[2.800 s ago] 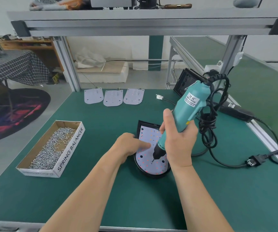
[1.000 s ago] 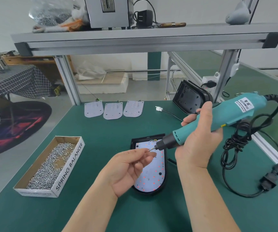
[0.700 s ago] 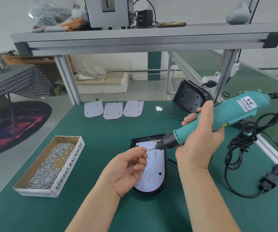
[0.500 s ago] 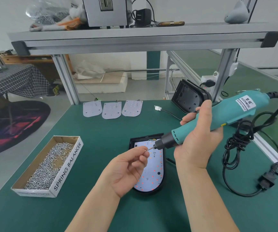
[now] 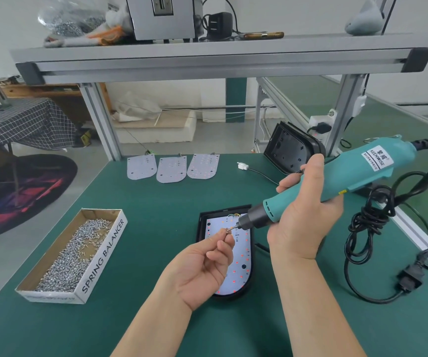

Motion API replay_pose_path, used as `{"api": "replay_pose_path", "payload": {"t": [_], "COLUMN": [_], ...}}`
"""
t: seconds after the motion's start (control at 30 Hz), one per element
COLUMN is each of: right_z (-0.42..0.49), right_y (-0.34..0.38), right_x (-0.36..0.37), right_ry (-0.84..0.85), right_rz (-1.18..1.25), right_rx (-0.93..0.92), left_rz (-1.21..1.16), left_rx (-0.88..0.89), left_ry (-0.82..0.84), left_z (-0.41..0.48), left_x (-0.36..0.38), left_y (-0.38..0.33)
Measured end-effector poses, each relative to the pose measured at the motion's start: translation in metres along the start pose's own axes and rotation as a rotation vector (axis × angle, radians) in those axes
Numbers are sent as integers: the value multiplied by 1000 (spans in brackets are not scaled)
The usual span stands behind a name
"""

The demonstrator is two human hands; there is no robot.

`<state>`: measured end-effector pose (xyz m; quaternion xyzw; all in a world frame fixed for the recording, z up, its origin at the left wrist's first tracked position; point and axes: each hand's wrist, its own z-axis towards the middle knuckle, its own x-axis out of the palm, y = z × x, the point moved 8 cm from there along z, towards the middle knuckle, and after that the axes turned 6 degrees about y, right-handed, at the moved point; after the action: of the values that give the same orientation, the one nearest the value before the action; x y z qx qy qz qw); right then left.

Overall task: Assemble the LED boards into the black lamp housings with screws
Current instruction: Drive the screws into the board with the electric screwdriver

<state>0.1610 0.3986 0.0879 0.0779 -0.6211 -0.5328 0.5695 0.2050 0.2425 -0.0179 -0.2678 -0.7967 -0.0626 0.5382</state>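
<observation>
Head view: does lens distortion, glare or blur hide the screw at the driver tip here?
Head view: the wide-angle lens slants the frame posts; light is soft and even, no hard shadows; no glare on the LED board; the screw that the left hand pinches at the screwdriver bit is tiny but sharp, not blurred.

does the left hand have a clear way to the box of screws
Likely yes: the box lies open left of the left hand, nothing between them. But that hand pinches a screw at the screwdriver tip, so it is occupied.
</observation>
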Motion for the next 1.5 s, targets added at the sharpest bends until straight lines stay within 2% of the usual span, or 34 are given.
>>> {"api": "replay_pose_path", "payload": {"t": [0.17,0.37,0.53,0.67,0.93,1.1,1.33,1.5], "right_z": [-2,-8,-8,-11,-4,1,6,6], "right_y": [1,8,10,12,-1,-14,-16,-17], "right_x": [1,5,7,9,-1,-7,-3,-5], "right_ry": [8,6,24,20,-47,-76,45,12], "right_rz": [-5,-17,-39,-66,-52,7,7,5], "right_rx": [-9,-48,-56,-75,-4,98,104,96], "left_rz": [-26,-175,-162,-63,151,525,637,749], "left_rx": [41,99,134,231,425,591,379,457], "left_ry": [-39,-60,-61,-106,-35,-100,-52,-44], "left_z": [-1,-2,-5,-5,-5,-12,-11,-11], "left_x": [0,1,3,-2,0,2,2,4], "left_y": [2,9,8,6,-1,-14,-17,-22]}}
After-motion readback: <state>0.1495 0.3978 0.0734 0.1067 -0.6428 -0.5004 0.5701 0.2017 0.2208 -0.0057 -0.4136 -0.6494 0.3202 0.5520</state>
